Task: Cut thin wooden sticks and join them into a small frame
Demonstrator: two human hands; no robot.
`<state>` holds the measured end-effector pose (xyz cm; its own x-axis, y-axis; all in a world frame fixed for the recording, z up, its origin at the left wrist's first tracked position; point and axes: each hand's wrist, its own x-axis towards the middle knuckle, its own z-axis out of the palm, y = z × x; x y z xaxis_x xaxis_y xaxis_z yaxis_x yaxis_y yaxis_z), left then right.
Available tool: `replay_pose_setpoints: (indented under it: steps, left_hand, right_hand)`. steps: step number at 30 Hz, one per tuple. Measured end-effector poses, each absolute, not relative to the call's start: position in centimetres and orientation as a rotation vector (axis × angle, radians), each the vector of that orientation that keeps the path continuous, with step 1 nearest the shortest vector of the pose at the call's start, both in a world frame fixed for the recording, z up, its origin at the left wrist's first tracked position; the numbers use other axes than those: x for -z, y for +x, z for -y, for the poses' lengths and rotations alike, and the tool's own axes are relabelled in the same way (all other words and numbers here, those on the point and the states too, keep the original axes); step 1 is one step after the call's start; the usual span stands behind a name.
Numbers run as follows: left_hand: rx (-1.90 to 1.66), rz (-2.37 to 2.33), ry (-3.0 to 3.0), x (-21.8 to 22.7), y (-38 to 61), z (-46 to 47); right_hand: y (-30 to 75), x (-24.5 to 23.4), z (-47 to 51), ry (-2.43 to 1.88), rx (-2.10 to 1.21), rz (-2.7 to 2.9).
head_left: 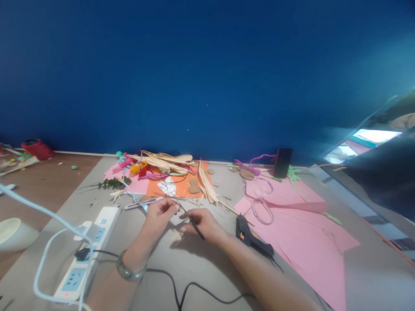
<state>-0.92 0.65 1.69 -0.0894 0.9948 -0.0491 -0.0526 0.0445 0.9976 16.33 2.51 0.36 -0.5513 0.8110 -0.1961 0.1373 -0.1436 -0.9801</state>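
My left hand [160, 212] is curled, its fingertips pinched on the upper end of a thin dark wire [191, 220]. My right hand [204, 224] is closed round the same wire lower down, and the wire's end sticks out past the fingers. A small pale scrap [177, 235] lies on the grey table just below both hands. A green bangle [129, 270] sits on my left wrist. A black glue gun [251, 236] lies right of my right hand, its cord [181, 293] running under my forearms.
A white power strip [87, 250] with plugged cables lies at the left. Pink paper sheets [298, 229] cover the right. Orange paper [181, 183], dried leaf strips [165, 160], cardboard discs and pipe cleaners lie behind the hands. Scissors [142, 203] lie near my left hand. A dark phone [282, 162] leans on the blue wall.
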Motion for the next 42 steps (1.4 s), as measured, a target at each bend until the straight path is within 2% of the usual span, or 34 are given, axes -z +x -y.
replay_pose_setpoints:
  steps: [19,23,28,30,35,42]
  left_hand:
    - [-1.240,-1.260,1.050,-1.9,-0.7,-0.5]
    - [-1.261,-1.273,1.010,-2.3,-1.7,-0.7]
    - [-1.422,-1.271,0.992,-2.7,-4.5,-1.0]
    - [-1.275,-1.255,1.099,-2.8,-5.2,-0.9]
    - [-0.607,-1.295,1.531,-2.7,-4.3,-0.6]
    - [-0.268,-1.480,1.706,-2.3,-2.7,0.1]
  right_hand:
    - [16.6,-1.1,-2.8,-1.130,-1.647,1.745]
    - [16.5,-0.9,-2.6,-1.112,-1.636,1.603]
    - [16.5,-0.7,-2.8,-1.080,-1.471,1.381]
    - [16.5,-0.7,-2.9,-1.074,-1.419,1.322]
    - [16.5,-1.1,-2.8,-1.089,-1.351,1.250]
    - [16.5,-1.3,-2.7,-1.073,-1.328,1.240]
